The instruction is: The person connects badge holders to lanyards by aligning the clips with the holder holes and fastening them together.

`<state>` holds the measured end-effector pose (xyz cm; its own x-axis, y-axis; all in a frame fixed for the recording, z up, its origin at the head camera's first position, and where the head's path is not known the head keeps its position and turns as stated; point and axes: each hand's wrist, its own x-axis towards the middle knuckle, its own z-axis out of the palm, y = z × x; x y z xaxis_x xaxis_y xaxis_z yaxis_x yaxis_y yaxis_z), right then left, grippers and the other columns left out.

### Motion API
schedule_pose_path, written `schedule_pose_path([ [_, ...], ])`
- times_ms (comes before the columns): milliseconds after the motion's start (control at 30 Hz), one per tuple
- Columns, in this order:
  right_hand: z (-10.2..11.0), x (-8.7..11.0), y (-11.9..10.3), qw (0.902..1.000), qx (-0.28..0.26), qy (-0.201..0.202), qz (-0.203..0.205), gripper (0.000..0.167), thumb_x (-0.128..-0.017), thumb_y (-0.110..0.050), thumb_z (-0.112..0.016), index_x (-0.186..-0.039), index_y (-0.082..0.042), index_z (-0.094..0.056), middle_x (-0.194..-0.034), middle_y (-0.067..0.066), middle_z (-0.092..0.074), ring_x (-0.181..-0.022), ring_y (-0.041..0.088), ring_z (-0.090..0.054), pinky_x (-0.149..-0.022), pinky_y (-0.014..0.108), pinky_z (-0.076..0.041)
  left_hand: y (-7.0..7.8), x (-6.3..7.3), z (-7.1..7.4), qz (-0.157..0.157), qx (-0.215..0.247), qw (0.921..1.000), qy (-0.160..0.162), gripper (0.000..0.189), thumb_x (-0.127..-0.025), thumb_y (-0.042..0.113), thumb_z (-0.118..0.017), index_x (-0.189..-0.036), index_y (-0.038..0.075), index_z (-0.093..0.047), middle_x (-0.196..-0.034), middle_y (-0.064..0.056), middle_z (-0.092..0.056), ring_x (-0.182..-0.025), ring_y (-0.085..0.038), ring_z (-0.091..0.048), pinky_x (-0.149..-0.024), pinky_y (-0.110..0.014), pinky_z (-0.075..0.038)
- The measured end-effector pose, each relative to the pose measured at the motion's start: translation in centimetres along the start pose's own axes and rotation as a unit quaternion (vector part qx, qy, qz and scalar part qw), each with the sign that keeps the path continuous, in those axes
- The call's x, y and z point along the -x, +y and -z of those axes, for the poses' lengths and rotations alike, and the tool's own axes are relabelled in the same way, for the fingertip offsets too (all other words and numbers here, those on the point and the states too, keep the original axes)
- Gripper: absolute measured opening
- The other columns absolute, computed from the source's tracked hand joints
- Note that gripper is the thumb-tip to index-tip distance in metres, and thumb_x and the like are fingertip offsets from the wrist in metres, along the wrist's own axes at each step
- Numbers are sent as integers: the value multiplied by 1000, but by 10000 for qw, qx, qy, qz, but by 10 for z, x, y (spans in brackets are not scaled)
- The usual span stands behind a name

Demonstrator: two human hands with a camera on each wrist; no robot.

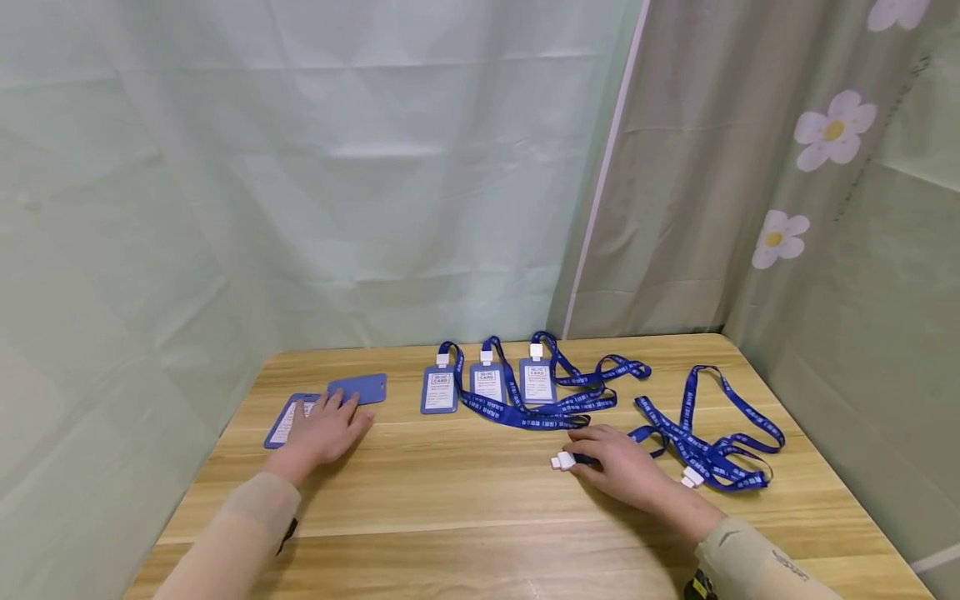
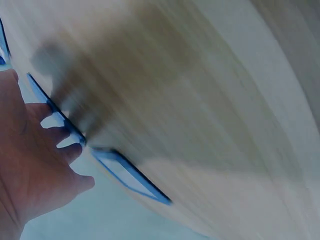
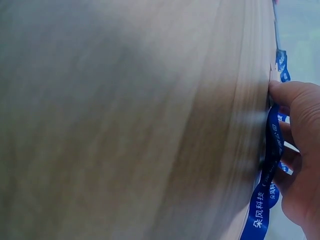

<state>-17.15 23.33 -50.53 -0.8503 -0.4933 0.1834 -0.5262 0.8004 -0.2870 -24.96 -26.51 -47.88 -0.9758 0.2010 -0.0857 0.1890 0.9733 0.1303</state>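
Note:
My left hand lies palm down at the table's left, its fingers spread and touching a plain blue card holder. Partly beneath that hand is another blue card holder with a printed white insert; in the left wrist view, this holder shows beside the thumb. With thumb and fingers, my right hand pinches a blue lanyard close behind its white clip, which points left. White lettering runs along the lanyard strap hanging past the fingers in the right wrist view.
Three badges stand in a row at the back, a left one, a middle one and a right one, their straps trailing right. A loose lanyard lies at the right. Curtains hang behind the wooden table.

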Motion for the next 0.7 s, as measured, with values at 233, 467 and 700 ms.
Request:
schedule_pose_path([
  [233,0,0,0,10000,-32,-26,-44,37,-98,-37,-70,-130,-19,-72,-143,5,-60,-134,32,-53,-109,56,-43,17,-5,-4,-313,-116,9994,133,73,-107,55,-39,-157,3,-38,-161,-30,-28,-147,-52,-24,-113,-77,-4],
  [467,0,-1,0,10000,-56,-18,-12,37,-98,-36,-71,-130,-19,-72,-143,5,-60,-134,32,-53,-109,56,-43,14,2,-7,-577,7,9983,-71,70,-108,53,-37,-157,2,-38,-162,-28,-27,-148,-52,-22,-114,-76,-9],
  [700,0,-1,0,10000,-35,33,6,37,-97,-36,-71,-130,-18,-72,-143,5,-61,-132,32,-55,-108,56,-44,16,15,-9,-656,38,9978,65,68,-108,54,-39,-155,5,-43,-160,-28,-33,-145,-53,-28,-114,-75,-12],
])
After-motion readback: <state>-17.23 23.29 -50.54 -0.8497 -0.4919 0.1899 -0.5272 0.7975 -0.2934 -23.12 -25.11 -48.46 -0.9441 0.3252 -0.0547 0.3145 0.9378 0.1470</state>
